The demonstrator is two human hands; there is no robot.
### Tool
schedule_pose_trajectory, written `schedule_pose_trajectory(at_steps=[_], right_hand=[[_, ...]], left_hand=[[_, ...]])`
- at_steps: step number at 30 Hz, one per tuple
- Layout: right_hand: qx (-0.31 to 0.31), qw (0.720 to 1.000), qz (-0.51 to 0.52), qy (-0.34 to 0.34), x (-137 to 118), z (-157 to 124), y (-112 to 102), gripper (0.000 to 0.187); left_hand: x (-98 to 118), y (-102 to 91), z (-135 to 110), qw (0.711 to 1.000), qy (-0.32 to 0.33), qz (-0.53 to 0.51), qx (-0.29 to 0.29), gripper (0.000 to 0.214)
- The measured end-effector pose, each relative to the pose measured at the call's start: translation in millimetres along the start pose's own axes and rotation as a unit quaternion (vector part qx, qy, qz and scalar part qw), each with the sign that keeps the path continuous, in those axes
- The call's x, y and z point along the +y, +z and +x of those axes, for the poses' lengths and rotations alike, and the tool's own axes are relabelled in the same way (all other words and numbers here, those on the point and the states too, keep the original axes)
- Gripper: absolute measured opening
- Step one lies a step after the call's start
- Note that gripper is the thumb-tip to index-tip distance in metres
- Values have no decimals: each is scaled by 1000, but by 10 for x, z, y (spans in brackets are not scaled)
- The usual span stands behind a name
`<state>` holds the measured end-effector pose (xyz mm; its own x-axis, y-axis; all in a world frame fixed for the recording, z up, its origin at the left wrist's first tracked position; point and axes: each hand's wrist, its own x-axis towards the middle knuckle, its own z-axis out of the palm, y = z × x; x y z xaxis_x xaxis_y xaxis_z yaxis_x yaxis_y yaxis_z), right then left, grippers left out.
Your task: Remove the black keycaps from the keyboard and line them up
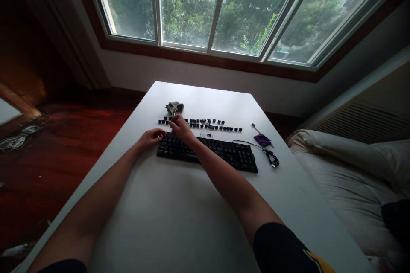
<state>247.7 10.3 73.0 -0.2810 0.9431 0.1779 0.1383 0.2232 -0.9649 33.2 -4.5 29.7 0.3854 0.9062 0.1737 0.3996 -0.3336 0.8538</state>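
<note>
A black keyboard (221, 151) lies across the white table in front of me. My left hand (151, 139) is at its upper left corner, fingers loosely bent and apart from the thumb, with the fingertips at the keyboard's edge. My right hand (181, 129) is above the upper left part of the keyboard, thumb and fingers pinched together. What they pinch is too small and dark to make out. Loose black keycaps (227, 128) lie in two rows behind the keyboard. A crumpled grey cloth (175, 107) sits just beyond my right hand.
A small clear round piece (206, 135) lies behind the keyboard. To the right are a purple cloth (262, 140), a thin brush-like tool (255, 128) and the bundled cable (272, 158). The white table (173, 213) stands before a window, with a sofa (339, 179) at right.
</note>
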Motion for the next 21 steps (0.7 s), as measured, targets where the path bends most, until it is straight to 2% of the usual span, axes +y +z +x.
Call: schedule_pose_trajectory(at_steps=[4, 6, 9, 12, 16, 18, 21], right_hand=[[-19, 999, -49, 16, 52, -73, -77, 47], [-27, 997, -72, 17, 90, -97, -114, 52], [-22, 999, -45, 12, 135, -108, -129, 40], [-13, 997, 63, 39, 152, -98, -103, 24], [-34, 982, 183, 43, 149, -95, -94, 26], [-27, 984, 174, 20, 152, -104, -105, 36], [-12, 993, 117, 4, 160, -118, -109, 38]], left_hand=[[25, -28, -12, 1000, 21, 1, -14, 31], [41, -45, -14, 999, 37, 5, -25, 26], [59, -72, -10, 997, 56, -5, -47, 23], [56, -94, -3, 996, 64, -11, -57, 23], [27, -114, 1, 996, 68, -7, -61, 23], [9, -121, -2, 996, 67, -7, -60, 23], [-15, -129, -10, 997, 57, -13, -52, 25]])
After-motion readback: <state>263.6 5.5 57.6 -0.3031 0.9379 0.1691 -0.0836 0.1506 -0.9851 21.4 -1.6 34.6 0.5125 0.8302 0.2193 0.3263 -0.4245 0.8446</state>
